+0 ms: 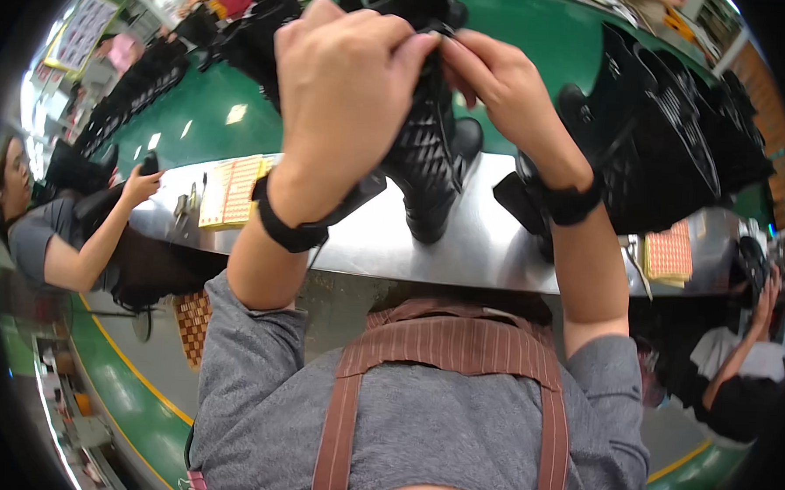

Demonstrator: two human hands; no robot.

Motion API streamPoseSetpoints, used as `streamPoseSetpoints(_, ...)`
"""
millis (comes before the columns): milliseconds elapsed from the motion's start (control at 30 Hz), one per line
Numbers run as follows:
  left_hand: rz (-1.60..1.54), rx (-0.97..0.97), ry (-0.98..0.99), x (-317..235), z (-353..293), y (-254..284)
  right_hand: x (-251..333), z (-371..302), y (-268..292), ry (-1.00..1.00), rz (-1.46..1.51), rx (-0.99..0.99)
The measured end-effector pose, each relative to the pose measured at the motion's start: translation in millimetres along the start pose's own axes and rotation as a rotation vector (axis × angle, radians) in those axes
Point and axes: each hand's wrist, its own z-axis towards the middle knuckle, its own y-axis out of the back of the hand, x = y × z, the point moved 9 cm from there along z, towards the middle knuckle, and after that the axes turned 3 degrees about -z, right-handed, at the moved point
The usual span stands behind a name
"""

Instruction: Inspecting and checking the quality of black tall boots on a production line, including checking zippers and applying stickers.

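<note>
Wide fisheye view, looking down past the wearer's gray shirt [454, 432] and brown striped apron [458, 346]. A long desk [349, 247] crosses the middle of the frame, its near strip shiny metal, a green surface beyond it. Dark boots [659, 160] crowd the right of the frame. At far left a co-worker [86, 240] sits at the desk.

Just above center, one tall black boot [424, 154] with a crisscross-textured shaft stands roughly upright, its lower end over the metal strip; whether it rests there is hard to tell. At the top of the frame, the left grip [342, 89] and right grip [496, 83] meet at its upper end, thumbs and fingers pinched on a small dark part of it that they largely hide. Each wrist wears a black band. Smaller still, a yellow patterned stack [233, 192] lies left of the boot.

The likely trouble is slipping: the pinch is small and high, so uneven pulling could tilt or twist the boot. The right forearm is close to the crowded boots and might knock one.
</note>
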Motion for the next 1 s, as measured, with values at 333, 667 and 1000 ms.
streamPoseSetpoints(333, 0.167, -0.057, -0.011, -19.5, 0.9, 6.0, -17.3, -14.8, 6.1, -0.056, 0.130, -0.137)
streamPoseSetpoints(667, 0.205, -0.004, 0.014, -22.4, -3.2, -14.7, -44.4, -22.0, 19.2, -0.146, 0.233, -0.034)
streamPoseSetpoints(1000, 0.181, -0.103, 0.023, -1.6, -6.0, -13.2, -115.5, -102.3, -47.1, -0.465, -0.467, 0.410)
